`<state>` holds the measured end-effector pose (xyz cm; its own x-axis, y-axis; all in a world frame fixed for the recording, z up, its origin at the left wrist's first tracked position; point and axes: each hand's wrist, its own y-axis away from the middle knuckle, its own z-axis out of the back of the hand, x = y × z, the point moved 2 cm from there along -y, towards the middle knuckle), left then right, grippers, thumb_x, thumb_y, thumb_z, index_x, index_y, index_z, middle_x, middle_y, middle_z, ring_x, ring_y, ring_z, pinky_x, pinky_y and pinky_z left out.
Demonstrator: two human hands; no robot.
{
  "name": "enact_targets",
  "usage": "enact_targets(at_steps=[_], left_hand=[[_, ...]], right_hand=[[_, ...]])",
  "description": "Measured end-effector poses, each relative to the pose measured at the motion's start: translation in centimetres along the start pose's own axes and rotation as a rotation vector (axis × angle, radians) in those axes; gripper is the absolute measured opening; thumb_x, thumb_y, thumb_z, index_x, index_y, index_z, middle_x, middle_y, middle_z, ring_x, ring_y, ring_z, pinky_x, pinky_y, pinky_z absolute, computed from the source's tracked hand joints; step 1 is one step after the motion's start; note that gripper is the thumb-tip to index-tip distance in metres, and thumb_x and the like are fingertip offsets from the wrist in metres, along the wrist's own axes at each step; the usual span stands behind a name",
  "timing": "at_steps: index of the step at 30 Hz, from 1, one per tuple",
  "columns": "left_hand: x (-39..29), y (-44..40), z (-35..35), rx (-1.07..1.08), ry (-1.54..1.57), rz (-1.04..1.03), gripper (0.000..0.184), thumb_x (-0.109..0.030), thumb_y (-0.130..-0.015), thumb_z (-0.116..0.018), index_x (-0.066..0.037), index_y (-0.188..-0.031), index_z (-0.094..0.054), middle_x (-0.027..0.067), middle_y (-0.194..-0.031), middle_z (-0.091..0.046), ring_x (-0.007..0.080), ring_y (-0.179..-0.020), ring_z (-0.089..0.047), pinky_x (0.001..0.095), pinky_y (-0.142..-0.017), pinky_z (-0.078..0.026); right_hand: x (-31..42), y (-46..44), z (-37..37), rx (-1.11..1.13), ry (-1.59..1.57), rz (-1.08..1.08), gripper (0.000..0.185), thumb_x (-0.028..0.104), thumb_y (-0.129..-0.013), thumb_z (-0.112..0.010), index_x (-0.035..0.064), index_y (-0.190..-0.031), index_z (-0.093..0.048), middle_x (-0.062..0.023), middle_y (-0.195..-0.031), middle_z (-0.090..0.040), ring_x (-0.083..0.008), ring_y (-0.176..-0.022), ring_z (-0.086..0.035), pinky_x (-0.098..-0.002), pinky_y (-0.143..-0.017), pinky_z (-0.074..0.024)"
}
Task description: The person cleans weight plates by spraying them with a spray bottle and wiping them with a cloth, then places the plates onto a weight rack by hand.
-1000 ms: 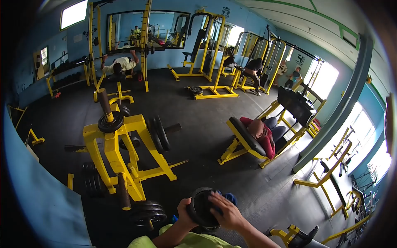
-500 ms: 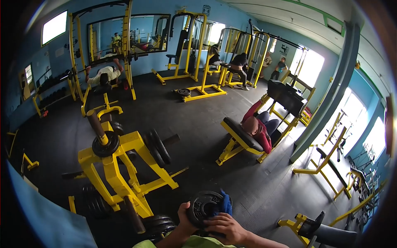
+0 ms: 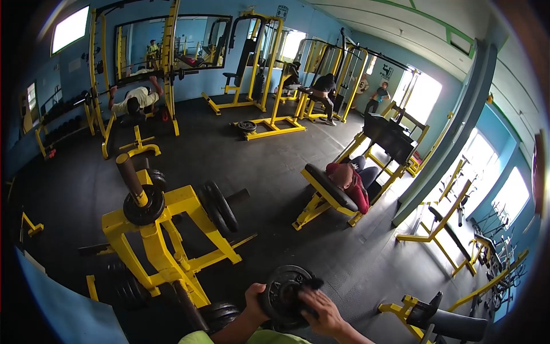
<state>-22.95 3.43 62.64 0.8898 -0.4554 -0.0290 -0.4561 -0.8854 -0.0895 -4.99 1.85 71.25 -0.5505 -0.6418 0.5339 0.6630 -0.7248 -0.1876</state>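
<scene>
A round black weight plate (image 3: 281,293) is held up in front of me, its face with raised lettering turned up. My left hand (image 3: 256,302) grips its left edge, thumb on top. Over the plate's right side lies my right hand (image 3: 322,311), its fingers bent over a cloth (image 3: 313,284) that looks dark here and blue a moment earlier. The fingers of this hand are somewhat smeared by motion. Just to the left, a yellow plate rack (image 3: 152,235) carries several black plates (image 3: 217,206) on its pegs.
A person in red lies on a leg press bench (image 3: 329,186) ahead. Another person lies under a barbell rack (image 3: 172,69) at the back left. A padded yellow machine (image 3: 407,312) stands at the lower right, and a pillar (image 3: 441,126) rises beyond it.
My right hand has shifted right and outward across the plate, with the cloth moving along. The left hand keeps its grip. My view has moved slightly.
</scene>
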Motion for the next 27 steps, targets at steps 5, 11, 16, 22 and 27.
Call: enact_targets(at_steps=[5,11,16,22,27], left_hand=[[0.6,0.6,0.8,-0.037,0.115,-0.052,0.071,-0.041,-0.078,-0.050,0.008,-0.129,-0.047,0.0226,-0.124,-0.058,0.0329,-0.112,-0.059,0.0447,-0.101,-0.044],[0.3,1.6,-0.2,0.051,0.024,0.019,0.072,-0.040,-0.077,-0.051,0.008,-0.131,-0.045,0.0224,-0.124,-0.057,0.0325,-0.112,-0.058,0.0443,-0.100,-0.045],[0.0,1.7,-1.1,-0.190,-0.119,-0.147,0.071,-0.041,-0.078,-0.050,0.003,-0.133,-0.045,0.0194,-0.125,-0.057,0.0297,-0.115,-0.057,0.0427,-0.101,-0.044],[-1.2,2.1,1.5,-0.171,-0.062,-0.061,0.067,-0.044,-0.077,-0.049,0.001,-0.128,-0.051,0.0172,-0.124,-0.058,0.0284,-0.112,-0.058,0.0423,-0.099,-0.045],[-3.3,2.7,2.4,-0.203,-0.034,-0.123,0.068,-0.047,-0.076,-0.051,0.003,-0.122,-0.054,0.0188,-0.117,-0.062,0.0289,-0.104,-0.061,0.0417,-0.095,-0.048]], right_hand=[[1.3,-3.6,-0.8,-0.029,0.063,-0.003,0.062,0.026,-0.089,-0.061,0.0046,-0.141,-0.037,-0.0212,-0.146,-0.036,-0.0350,-0.137,-0.033,-0.0457,-0.113,-0.0266],[-0.4,-3.0,-0.2,-0.128,0.037,-0.118,0.062,0.022,-0.087,-0.063,0.0003,-0.139,-0.039,-0.0198,-0.145,-0.038,-0.0356,-0.137,-0.032,-0.0427,-0.113,-0.0268],[1.7,-4.7,-1.6,-0.045,0.042,0.080,0.057,0.025,-0.089,-0.060,0.0072,-0.140,-0.042,-0.0174,-0.146,-0.038,-0.0329,-0.138,-0.031,-0.0460,-0.114,-0.0253],[0.9,-5.8,-1.9,-0.090,0.020,-0.030,0.044,0.025,-0.089,-0.061,0.0119,-0.131,-0.054,-0.0096,-0.141,-0.048,-0.0283,-0.135,-0.038,-0.0479,-0.113,-0.0259],[3.8,-5.1,-4.6,0.044,-0.106,0.247,0.041,0.020,-0.084,-0.065,0.0137,-0.124,-0.058,-0.0089,-0.139,-0.050,-0.0262,-0.132,-0.042,-0.0466,-0.112,-0.0288]])
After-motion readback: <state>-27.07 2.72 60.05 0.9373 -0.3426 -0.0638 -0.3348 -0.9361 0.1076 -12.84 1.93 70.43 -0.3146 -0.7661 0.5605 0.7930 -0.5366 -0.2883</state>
